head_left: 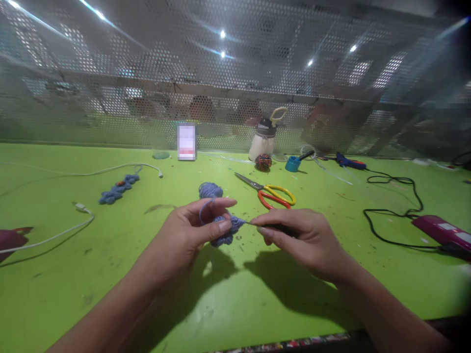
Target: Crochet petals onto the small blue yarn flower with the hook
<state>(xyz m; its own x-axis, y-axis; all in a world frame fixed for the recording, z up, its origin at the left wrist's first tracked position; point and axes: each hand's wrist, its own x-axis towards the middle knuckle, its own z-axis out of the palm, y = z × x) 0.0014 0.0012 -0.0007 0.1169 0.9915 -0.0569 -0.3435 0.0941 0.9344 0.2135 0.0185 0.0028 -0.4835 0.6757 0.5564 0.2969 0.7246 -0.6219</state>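
Note:
My left hand (196,223) pinches a small piece of blue-purple crochet work (222,238) between thumb and fingers, with a strand of yarn looped over the index finger. Closed around a thin crochet hook (248,223), my right hand (300,235) holds its tip at the right edge of the crochet work. Most of the hook is hidden inside the right hand. Just behind the left hand lies a ball of blue-purple yarn (211,190). Scissors (270,191) with one red and one yellow handle lie beyond the right hand, blades pointing left.
A crocheted flower strip (119,189) and white cables (83,208) lie at left. Toward the back stand a phone (187,142), a bottle (263,139), a multicoloured yarn ball (263,162) and a teal cup (293,163). A glue gun (349,162) and a magenta power strip (441,230) are at right.

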